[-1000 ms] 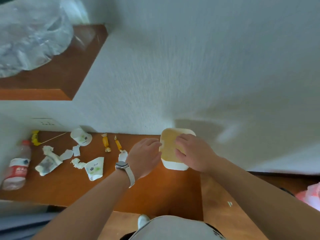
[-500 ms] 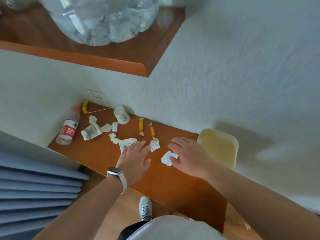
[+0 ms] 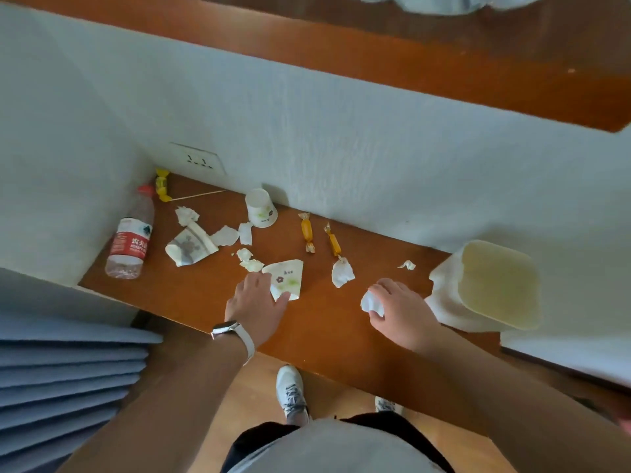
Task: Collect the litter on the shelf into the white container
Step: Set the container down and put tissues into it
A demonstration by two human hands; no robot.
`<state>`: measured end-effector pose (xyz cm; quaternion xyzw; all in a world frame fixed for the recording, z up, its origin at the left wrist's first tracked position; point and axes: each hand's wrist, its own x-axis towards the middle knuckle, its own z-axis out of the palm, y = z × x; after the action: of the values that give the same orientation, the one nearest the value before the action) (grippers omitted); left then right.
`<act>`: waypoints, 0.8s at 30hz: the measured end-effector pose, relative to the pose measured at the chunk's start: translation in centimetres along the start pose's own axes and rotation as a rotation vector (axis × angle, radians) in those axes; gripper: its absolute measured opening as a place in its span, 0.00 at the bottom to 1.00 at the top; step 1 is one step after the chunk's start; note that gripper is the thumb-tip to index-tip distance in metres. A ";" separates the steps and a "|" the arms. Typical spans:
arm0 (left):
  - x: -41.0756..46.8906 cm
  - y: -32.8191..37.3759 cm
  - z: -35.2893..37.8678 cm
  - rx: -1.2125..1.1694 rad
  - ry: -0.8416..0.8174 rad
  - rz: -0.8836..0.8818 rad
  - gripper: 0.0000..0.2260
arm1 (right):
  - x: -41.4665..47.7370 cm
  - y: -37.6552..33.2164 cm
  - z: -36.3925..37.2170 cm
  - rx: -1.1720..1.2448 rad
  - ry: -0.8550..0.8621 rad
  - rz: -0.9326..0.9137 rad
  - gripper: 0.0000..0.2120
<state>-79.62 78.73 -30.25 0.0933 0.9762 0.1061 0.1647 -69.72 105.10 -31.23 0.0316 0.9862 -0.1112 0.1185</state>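
The white container (image 3: 450,295) stands at the right end of the brown shelf (image 3: 191,285). My right hand (image 3: 397,312) is closed on a crumpled white tissue (image 3: 370,302) just left of the container. My left hand (image 3: 256,302) rests on a flattened paper cup (image 3: 288,278), thumb and fingers pinching its near corner. Scattered litter lies beyond: a torn tissue (image 3: 342,274), two orange candies (image 3: 307,232), an upright paper cup (image 3: 261,208), paper scraps (image 3: 249,259), a crushed cup (image 3: 189,247), a plastic bottle (image 3: 131,240), a yellow wrapper (image 3: 162,187) and a thin stick (image 3: 198,196).
A white wall with a socket (image 3: 199,160) backs the shelf, and a second wooden shelf (image 3: 444,63) hangs above. Blue folded fabric (image 3: 61,370) lies lower left. My shoes (image 3: 290,394) stand on the wooden floor below the shelf edge.
My right hand has closed on the crumpled tissue it was touching. My left hand reached forward onto the flattened cup. The view has swung left and down.
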 end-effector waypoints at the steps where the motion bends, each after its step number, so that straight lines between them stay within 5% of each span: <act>1: 0.5 -0.3 0.4 -0.033 -0.005 -0.029 0.25 | 0.1 -0.2 0.6 0.004 -0.009 0.037 0.23; 10: 3.7 -0.5 1.8 -0.677 -0.173 -0.326 0.28 | 1.3 -0.9 4.1 0.063 0.007 0.198 0.25; 24: 3.7 0.3 2.0 -0.686 -0.216 -0.185 0.19 | 1.6 -1.9 5.5 0.157 0.030 0.268 0.08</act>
<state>-82.35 80.18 -33.18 -0.0451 0.8653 0.4012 0.2972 -70.17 102.05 -36.39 0.1739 0.9631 -0.1705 0.1145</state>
